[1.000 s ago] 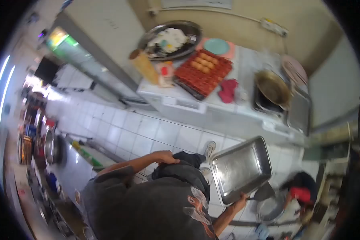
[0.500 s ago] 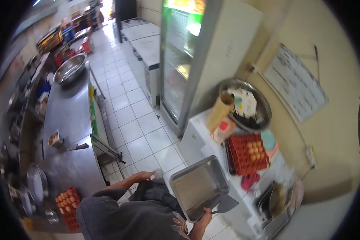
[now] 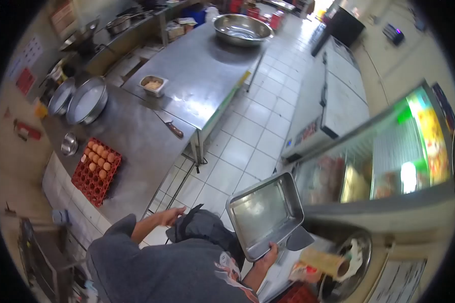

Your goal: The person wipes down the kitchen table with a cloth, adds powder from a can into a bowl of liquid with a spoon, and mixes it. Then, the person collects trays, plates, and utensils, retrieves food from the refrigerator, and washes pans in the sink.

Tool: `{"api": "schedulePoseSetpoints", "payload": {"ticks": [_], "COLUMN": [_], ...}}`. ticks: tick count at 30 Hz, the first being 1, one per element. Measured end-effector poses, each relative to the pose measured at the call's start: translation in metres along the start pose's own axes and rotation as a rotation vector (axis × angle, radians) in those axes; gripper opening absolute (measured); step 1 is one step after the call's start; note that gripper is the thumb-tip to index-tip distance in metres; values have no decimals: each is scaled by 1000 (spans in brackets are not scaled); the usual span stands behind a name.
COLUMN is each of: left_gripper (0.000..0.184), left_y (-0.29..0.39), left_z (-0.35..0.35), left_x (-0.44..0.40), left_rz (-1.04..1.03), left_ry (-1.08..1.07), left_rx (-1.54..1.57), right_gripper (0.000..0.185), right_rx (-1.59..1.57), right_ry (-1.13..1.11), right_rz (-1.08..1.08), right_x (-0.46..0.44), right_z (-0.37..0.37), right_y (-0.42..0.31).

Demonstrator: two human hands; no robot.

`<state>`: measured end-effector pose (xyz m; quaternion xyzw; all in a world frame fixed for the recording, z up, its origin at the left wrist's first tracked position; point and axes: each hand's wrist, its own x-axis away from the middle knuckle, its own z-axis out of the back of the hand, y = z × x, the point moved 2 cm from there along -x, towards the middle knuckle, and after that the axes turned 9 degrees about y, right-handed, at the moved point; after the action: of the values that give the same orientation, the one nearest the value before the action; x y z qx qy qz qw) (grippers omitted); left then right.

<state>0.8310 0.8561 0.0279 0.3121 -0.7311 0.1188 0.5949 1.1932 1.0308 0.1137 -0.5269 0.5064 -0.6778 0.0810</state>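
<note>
My right hand (image 3: 268, 258) grips the near rim of a deep rectangular steel tray (image 3: 262, 212), which is tilted and shows its bare inside. A dark grey flat-bladed scraper (image 3: 299, 239) sticks out beside the tray's corner, its handle held against the rim by the same hand. My left hand (image 3: 172, 216) is out by my other side, fingers loosely extended, and I see nothing in it. Beyond it stands a steel worktable (image 3: 141, 151), bearing a red egg tray (image 3: 92, 183) partly filled with brown eggs.
The worktable carries a knife (image 3: 173, 128), a small steel container (image 3: 153, 86) and several metal bowls, including a large one (image 3: 242, 29). A tiled aisle (image 3: 232, 151) runs between it and a chest freezer (image 3: 333, 96). A glass-door fridge (image 3: 374, 156) stands at right.
My view has turned left, so the worktable and eggs sit nearer the middle and the fridge has shifted right. The steel tray and scraper stay in my right hand.
</note>
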Motion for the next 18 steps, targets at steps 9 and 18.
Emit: {"api": "schedulePoseSetpoints", "payload": {"ticks": [9,18], "left_gripper": [58,58], "left_y": [-66,-13], "left_z": [-16,-132], "left_x": [-52,-158], "left_rz": [-279,-584], "left_ry": [500,794], "left_rx": [308,474], "right_gripper": [12,16], "right_rx": [211,396], "right_ry": [-253,-458], "right_rz": [-69,-59], "right_x": [-81,-204], "right_z": [-144,-269], "right_y": [-58,-91]}}
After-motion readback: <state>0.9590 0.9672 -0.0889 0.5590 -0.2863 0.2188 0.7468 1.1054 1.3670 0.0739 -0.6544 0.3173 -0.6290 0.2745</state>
